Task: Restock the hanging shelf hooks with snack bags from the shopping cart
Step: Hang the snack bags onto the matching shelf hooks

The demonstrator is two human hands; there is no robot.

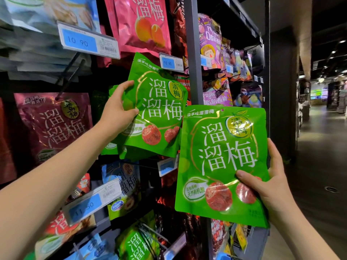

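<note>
A tall store display rack [193, 53] with a dark upright post fills the left and middle of the view, hung with rows of snack bags on hooks; a dim aisle runs off to the right. Nearest the camera, a bright green snack bag [221, 156] with white characters and pictured red plums is held upright in front of the post, low and to the right, not on any hook. Up and to its left, a second green bag [155, 109] of the same kind sits against the rack, tilted with its top edge sloping down to the right, more green bags stacked just behind it; the two bags' edges meet. A maroon bag [54, 124] hangs further left, and a pink-red bag [142, 23] above. The left hand [118, 111] grips the tilted bag's left edge, thumb on the front, fingers curled over the side. The right hand [266, 186] pinches the upright bag's lower right corner, thumb across the front, fingers behind. A blue price tag [88, 41] reads 10.90.
</note>
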